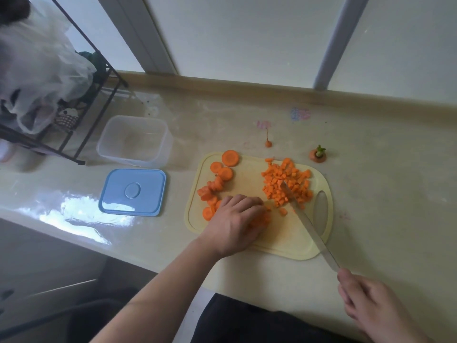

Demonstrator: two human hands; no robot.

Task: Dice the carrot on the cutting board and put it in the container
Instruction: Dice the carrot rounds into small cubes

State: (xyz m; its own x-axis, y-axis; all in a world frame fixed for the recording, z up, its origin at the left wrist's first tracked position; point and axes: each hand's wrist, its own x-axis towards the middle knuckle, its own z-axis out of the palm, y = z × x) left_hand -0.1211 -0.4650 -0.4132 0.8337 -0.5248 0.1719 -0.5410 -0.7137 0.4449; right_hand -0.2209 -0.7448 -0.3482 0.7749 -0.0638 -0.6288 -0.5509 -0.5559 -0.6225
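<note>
On the pale yellow cutting board [279, 233] a heap of diced carrot [286, 184] lies at the right and several round carrot slices [217, 179] at the left. My left hand [235, 224] rests with curled fingers over a stack of carrot pieces [261, 220] near the board's middle. My right hand [378, 310] grips the handle of a long knife [309, 226], whose tip reaches into the diced heap. The clear plastic container [134, 141] stands empty to the left of the board.
A blue lid [133, 191] lies in front of the container. A carrot tail [268, 142] and a carrot top [318, 154] sit on the counter behind the board. A black wire rack [74, 107] with plastic bags stands at the far left.
</note>
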